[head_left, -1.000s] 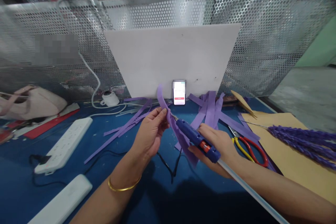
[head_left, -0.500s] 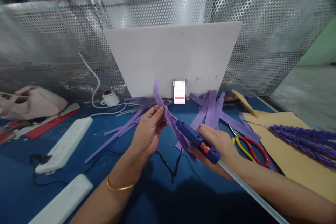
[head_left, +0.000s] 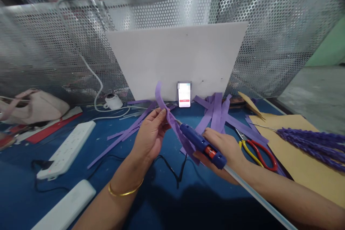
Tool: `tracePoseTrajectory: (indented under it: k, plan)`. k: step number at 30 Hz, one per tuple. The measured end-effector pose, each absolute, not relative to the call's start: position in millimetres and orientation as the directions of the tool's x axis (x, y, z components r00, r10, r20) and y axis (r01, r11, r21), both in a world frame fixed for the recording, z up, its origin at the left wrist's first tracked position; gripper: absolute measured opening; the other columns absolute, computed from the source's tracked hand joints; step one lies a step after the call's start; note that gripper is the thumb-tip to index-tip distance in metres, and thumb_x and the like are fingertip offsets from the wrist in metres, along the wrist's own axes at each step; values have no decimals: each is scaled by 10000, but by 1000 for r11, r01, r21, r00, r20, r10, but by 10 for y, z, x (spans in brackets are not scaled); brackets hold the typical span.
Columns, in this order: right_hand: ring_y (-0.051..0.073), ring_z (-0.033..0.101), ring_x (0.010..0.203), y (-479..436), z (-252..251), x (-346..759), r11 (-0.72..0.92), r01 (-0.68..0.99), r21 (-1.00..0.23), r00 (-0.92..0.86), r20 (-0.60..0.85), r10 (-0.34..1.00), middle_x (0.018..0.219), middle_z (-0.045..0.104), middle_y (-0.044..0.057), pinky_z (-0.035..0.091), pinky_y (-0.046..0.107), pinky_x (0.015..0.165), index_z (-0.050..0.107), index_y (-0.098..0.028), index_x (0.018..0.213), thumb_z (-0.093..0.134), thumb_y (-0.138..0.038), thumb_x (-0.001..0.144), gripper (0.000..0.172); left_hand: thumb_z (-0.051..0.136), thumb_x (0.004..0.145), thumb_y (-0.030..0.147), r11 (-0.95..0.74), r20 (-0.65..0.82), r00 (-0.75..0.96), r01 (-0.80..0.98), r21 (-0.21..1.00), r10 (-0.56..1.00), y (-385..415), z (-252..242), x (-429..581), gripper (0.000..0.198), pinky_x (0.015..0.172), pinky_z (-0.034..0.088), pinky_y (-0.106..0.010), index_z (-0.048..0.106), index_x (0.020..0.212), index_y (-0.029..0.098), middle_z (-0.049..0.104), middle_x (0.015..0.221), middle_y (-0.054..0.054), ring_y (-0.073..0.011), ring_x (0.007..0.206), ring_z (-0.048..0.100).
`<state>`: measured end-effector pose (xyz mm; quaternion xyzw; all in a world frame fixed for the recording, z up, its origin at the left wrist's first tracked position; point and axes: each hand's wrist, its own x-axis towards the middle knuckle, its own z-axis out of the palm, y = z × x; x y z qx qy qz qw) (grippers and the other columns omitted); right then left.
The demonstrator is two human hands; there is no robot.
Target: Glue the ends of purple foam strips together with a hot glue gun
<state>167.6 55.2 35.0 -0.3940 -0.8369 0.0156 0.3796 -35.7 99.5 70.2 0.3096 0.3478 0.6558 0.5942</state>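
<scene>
My left hand (head_left: 152,131) pinches a purple strip (head_left: 159,95) between thumb and fingers; one end curls up above the thumb, the rest hangs down to the right. Wrapped in my right hand (head_left: 222,147) is a blue glue gun (head_left: 198,139), its metal tip touching or very close to the strip just right of my left fingers. A long translucent glue stick (head_left: 256,194) sticks out of the gun's back. Behind my right hand lie several loose purple strips (head_left: 216,111), and more strips (head_left: 129,129) lie left of my left hand.
Scissors (head_left: 258,152) with red and yellow handles lie right of my right hand, beside brown paper (head_left: 293,122) holding purple braided stems (head_left: 309,147). A lit phone (head_left: 184,95) leans on a white board (head_left: 175,57). Left are power strips (head_left: 67,147), a white cup-like object (head_left: 113,101) and a pink bag (head_left: 40,106).
My left hand has shifted slightly left with the strip, whose upper end also leans further left. The glue gun has barely moved.
</scene>
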Motion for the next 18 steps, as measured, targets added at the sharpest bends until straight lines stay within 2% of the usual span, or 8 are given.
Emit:
tracePoseTrajectory:
  k: [18]
  plan:
    - [112,446,538,550,350,1680,702,631,-330,-429,606,670,707,523,-17,249,256,517,451,-225,798,515,-381,940,220,900,636,227,-72,-17,-147,-580,812,989,1037,711,-409,305,587,512,-181,656,804,157,693,730,47,-71,605,629]
